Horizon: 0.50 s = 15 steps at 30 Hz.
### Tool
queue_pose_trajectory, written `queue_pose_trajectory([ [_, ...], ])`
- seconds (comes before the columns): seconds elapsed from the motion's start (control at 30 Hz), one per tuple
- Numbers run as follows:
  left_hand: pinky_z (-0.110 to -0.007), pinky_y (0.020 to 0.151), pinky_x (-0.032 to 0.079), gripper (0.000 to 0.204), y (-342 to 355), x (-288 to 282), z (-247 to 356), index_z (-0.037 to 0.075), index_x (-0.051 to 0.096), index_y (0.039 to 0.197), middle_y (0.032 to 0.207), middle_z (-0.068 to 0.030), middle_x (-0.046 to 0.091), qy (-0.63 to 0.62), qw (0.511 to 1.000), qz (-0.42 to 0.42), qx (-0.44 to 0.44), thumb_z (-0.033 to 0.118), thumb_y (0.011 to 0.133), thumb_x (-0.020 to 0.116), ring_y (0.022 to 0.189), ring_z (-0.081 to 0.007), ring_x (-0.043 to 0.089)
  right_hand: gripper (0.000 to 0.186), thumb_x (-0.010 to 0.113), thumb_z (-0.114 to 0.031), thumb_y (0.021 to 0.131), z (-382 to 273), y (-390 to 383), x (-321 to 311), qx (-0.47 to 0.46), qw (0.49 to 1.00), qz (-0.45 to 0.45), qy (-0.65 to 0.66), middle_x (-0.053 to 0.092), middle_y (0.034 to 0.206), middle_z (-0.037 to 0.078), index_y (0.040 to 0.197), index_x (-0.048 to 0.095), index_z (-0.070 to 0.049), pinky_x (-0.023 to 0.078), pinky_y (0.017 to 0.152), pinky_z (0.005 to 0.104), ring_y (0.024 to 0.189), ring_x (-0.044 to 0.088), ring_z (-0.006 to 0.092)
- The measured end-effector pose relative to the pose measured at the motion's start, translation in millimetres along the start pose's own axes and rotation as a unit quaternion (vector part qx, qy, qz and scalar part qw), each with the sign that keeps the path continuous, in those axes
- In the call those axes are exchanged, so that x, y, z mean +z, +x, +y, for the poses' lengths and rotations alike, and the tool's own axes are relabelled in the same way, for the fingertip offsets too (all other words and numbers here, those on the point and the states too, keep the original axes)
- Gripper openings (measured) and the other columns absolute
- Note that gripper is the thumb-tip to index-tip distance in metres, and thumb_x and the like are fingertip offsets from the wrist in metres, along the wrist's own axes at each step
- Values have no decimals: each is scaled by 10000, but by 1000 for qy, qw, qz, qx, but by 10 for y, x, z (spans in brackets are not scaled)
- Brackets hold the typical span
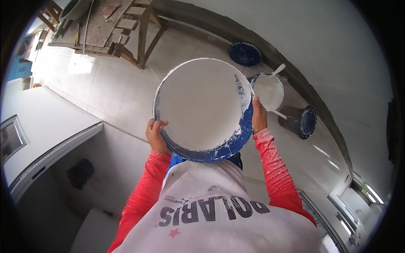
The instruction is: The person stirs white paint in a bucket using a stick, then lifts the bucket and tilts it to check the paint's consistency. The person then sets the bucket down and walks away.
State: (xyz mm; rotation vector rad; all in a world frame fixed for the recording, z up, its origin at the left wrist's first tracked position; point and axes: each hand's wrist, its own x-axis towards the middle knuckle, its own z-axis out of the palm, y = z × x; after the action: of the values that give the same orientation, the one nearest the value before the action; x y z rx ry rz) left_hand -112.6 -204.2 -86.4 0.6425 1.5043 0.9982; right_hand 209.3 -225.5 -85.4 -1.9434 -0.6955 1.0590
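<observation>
Fingers of left hand (157, 138) and right hand (259, 116) grip opposite edges of a blue tub (211, 155); tiled floor (116, 90) opens leftward, a dark bucket (291, 121) standing near the floor's right edge.

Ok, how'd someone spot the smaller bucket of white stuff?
Find the blue tub between the left hand and right hand. On the floor beyond the right hand sits the smaller bucket. Unlike the dark disc nearby, it holds whitish material, a pale handle jutting over its rim.

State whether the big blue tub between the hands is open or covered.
Open: the blue tub has nothing over its mouth, and its whitish inside shows plainly.
</observation>
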Motion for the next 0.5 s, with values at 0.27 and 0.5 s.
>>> queue_pose_trajectory([
  [0.27, -349, 836, 520, 472, -56, 61, 15, 24, 566, 1177, 1059, -109, 604, -347, 930, -46, -111, 241, 761, 519, 960, -240, 610, 628, 443, -483, 1025, -1224, -398, -153, -190, 977, 16, -95, 592, 1288, 188, 1369, 501, 39, 414, 1028, 332, 1205, 554, 255],
  [0.5, -361, 892, 514, 491, 43, 383, 552, 43, 559, 1211, 1120, -119, 608, -448, 882, -141, -31, 248, 766, 517, 1023, -261, 604, 656, 414, -503, 1025, -2050, -672, -294, -353, 913, 108, -176, 606, 1256, 212, 1377, 491, 45, 427, 1022, 343, 1191, 577, 277],
])
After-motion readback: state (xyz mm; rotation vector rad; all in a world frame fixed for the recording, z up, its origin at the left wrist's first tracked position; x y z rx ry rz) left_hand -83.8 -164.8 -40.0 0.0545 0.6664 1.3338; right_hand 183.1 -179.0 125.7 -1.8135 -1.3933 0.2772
